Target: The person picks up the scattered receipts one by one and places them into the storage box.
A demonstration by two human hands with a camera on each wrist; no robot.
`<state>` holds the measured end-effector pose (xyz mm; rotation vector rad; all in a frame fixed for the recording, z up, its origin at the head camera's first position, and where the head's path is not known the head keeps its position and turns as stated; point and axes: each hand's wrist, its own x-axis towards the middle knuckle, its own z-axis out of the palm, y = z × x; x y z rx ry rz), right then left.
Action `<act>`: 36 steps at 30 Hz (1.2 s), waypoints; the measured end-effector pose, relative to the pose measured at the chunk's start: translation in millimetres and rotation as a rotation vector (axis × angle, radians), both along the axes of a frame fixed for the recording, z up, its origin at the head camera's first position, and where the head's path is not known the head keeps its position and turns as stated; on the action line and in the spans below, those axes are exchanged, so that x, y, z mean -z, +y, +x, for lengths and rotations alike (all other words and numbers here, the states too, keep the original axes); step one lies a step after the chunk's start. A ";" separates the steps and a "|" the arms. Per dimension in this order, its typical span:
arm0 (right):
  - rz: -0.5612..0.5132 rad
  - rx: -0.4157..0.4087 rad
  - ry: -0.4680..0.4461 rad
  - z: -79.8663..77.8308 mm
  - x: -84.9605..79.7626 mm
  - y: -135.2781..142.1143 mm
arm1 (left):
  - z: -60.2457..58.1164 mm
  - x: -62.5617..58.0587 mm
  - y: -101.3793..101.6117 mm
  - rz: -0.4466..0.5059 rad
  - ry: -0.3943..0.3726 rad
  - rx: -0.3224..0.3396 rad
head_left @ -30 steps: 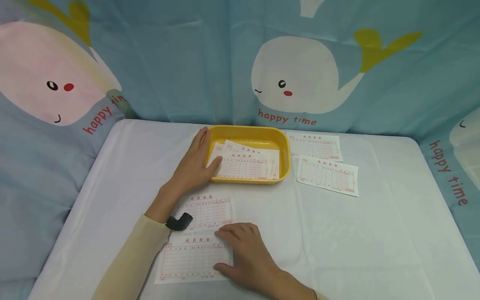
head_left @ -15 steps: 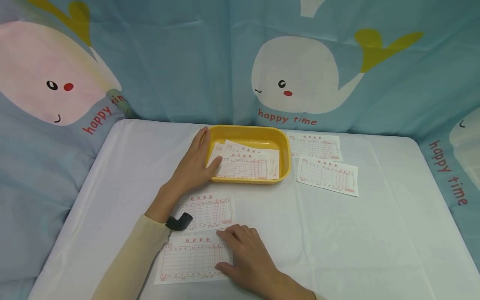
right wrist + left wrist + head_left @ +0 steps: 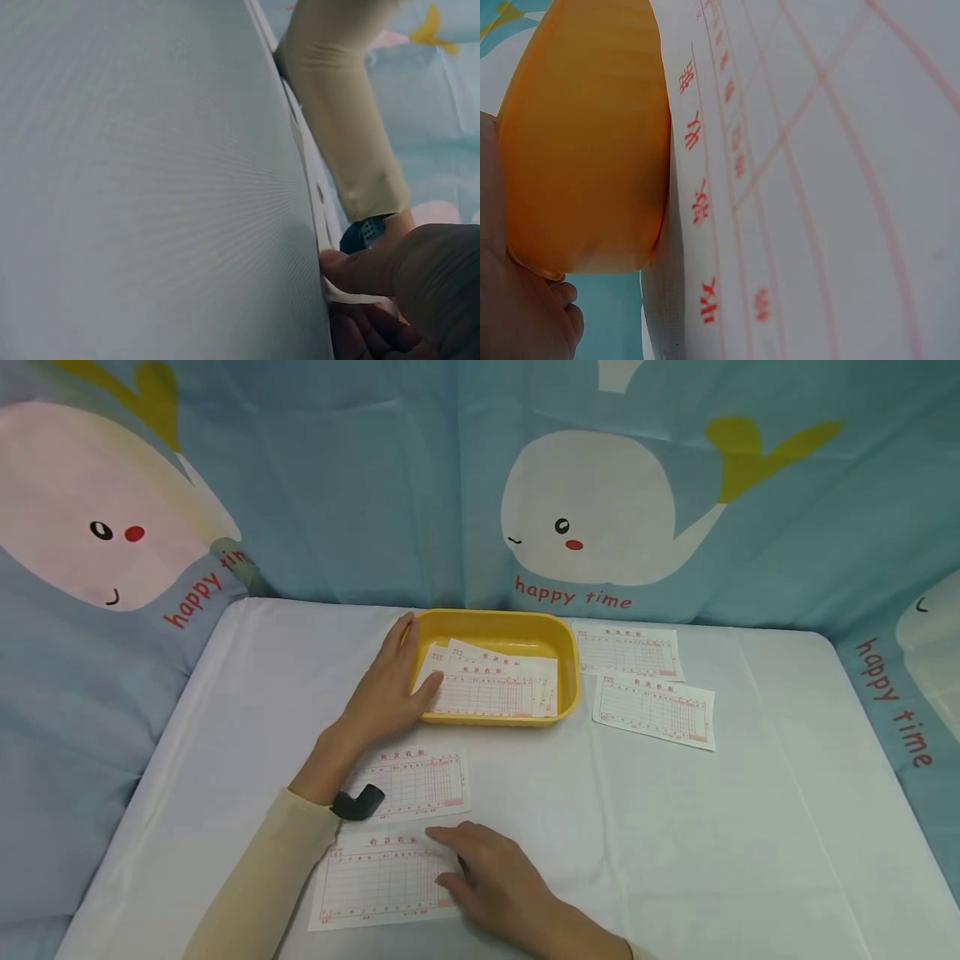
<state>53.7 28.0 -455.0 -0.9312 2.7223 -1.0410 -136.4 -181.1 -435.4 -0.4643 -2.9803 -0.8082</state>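
My left hand holds the left end of a yellow plastic tray, thumb over the rim and fingers along the outside. In the left wrist view the tray's wall fills the left part. Overlapping printed receipt slips lie inside it. My right hand is at the right edge of the nearest receipt, index finger reaching over it. In the right wrist view a thin paper edge sits between thumb and fingers. Another receipt lies just beyond, partly covered by the left wrist.
Two more receipts overlap on the white tablecloth, right of the tray. The left wrist wears a black band with a dark piece sticking out. A blue whale-print curtain hangs behind and along both sides.
My right hand's fingers have shifted, the index finger now reaching further left and the others tucked in under it. The left hand and the tray stay in place.
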 end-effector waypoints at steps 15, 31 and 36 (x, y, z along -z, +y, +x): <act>-0.124 -0.006 -0.181 -12.4 -3.1 8.0 | 1.7 -1.9 0.4 -0.005 -0.024 -0.009; -0.226 -0.015 -0.290 -18.3 -4.2 13.5 | 1.0 -3.3 0.9 0.000 -0.025 -0.003; -0.239 -0.012 -0.281 -21.4 -6.2 17.2 | 0.7 -3.8 0.5 -0.001 -0.029 -0.005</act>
